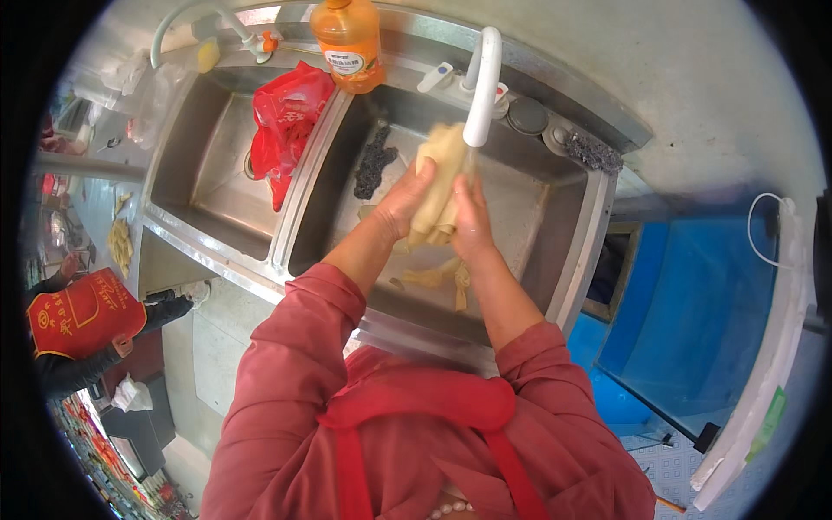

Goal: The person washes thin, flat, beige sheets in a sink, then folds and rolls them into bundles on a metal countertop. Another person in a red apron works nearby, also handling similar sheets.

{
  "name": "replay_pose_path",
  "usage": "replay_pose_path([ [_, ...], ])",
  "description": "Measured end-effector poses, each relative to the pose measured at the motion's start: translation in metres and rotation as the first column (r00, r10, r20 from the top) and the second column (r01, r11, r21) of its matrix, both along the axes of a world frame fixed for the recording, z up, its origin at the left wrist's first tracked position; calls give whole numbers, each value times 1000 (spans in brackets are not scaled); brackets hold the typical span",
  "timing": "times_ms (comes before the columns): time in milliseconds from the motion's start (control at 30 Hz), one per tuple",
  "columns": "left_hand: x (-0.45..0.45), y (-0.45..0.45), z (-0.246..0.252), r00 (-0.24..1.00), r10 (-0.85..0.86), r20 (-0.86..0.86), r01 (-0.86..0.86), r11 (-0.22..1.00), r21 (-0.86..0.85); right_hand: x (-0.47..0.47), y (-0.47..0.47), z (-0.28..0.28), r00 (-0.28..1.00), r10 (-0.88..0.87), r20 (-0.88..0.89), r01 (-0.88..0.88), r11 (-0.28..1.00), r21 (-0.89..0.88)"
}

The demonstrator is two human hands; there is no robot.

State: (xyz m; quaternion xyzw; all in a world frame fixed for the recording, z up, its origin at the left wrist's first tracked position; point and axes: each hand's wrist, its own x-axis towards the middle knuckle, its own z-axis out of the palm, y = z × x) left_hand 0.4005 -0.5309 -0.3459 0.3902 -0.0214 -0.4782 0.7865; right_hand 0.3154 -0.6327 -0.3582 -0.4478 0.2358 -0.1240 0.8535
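Observation:
Under the white faucet spout [482,97], both hands hold a bundle of pale yellow, flat, sheet-like food [439,188] above the right sink basin [543,227]. My left hand [409,195] grips its left side, thumb on top. My right hand [472,214] presses the right side with its fingers pointing up to the spout. Water seems to run down beside the bundle. More pale yellow strips [439,276] lie on the basin floor below my hands. A dark metal scouring pad [375,166] rests on the basin floor to the left.
The left basin [214,162] holds a red plastic bag [289,117]. An orange detergent bottle [351,49] stands behind the divider. Another scouring pad [593,153] sits on the right back rim. A person in a red apron [88,315] is at far left, near a blue glass-sided tank [695,312] at far right.

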Motion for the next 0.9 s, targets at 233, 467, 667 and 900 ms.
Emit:
replay_pose_path([
  [233,-20,-22,16,833,-168,527,-148,850,505,5,-42,-16,997,70,46,-78,974,211],
  [467,6,-26,33,398,-525,753,-213,745,632,19,-34,-10,994,-109,-9,109,974,198],
  [667,15,-23,20,977,-122,176,82,973,217,47,-33,17,998,61,-3,-61,998,9],
  [900,22,-35,20,797,-192,572,-221,789,573,38,-32,5,991,132,21,-131,989,-65],
])
